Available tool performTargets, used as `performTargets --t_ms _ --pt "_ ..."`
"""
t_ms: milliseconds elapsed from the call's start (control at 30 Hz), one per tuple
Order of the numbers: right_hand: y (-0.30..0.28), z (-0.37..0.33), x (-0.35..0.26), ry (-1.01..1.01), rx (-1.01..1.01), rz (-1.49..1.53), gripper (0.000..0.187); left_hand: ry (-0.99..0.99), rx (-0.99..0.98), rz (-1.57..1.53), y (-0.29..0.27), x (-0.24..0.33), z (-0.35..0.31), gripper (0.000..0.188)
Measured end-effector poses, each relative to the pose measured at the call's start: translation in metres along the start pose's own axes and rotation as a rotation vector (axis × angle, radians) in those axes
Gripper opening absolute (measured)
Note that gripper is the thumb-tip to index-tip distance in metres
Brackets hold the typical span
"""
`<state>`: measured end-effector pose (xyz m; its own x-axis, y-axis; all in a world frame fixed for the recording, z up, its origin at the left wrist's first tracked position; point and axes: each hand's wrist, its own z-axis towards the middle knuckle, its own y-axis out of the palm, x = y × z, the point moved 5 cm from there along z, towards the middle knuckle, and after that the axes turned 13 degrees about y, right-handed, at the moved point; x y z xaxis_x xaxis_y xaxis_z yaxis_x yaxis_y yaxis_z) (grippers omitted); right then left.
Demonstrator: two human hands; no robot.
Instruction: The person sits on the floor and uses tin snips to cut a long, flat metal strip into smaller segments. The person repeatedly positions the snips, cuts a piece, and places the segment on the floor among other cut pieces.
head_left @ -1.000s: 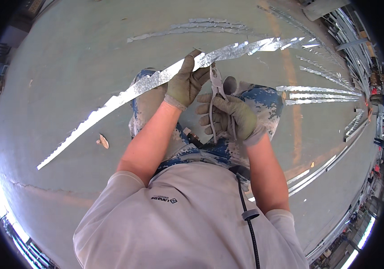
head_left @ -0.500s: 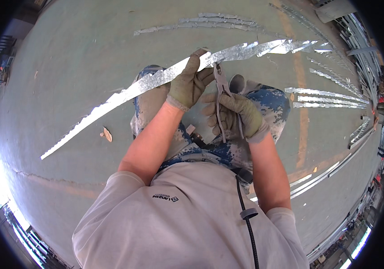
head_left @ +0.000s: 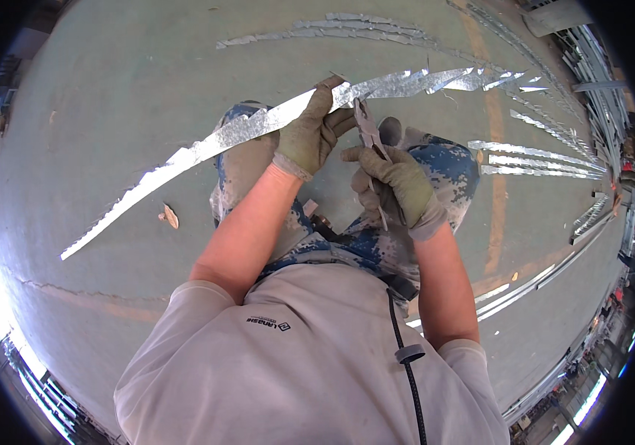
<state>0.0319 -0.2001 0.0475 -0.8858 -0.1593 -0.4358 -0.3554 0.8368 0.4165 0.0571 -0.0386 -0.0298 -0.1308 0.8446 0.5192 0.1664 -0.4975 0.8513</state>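
Observation:
A long shiny metal strip (head_left: 206, 144) with a notched edge runs from the lower left up to the upper right above the floor. My left hand (head_left: 310, 133), in a worn olive glove, grips the strip near its middle. My right hand (head_left: 395, 185), gloved too, is shut on the handles of metal snips (head_left: 369, 133). The snips' jaws point up at the strip just right of my left hand. My knees in blue camouflage trousers (head_left: 443, 163) lie beneath both hands.
Several more notched metal strips (head_left: 532, 152) lie on the green floor at the right and at the top (head_left: 332, 30). Long metal profiles (head_left: 525, 285) lie at the right edge. A small brown scrap (head_left: 169, 216) rests on the floor at the left.
The strip and both hands have shifted slightly upward in view. The snips' jaws have come closer to the strip's edge beside my left hand.

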Motion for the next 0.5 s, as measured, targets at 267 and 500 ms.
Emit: performTargets --t_ms 267,500 --pt "0.008 -0.0037 -0.0076 -0.029 0.258 -0.243 0.033 0.001 0.033 0.006 0.0007 -0.003 0.0027 0.043" --pt "-0.001 0.0029 0.0018 0.046 0.005 -0.014 0.034 -0.002 0.056 0.026 -0.0059 -0.0064 -0.0026 0.044"
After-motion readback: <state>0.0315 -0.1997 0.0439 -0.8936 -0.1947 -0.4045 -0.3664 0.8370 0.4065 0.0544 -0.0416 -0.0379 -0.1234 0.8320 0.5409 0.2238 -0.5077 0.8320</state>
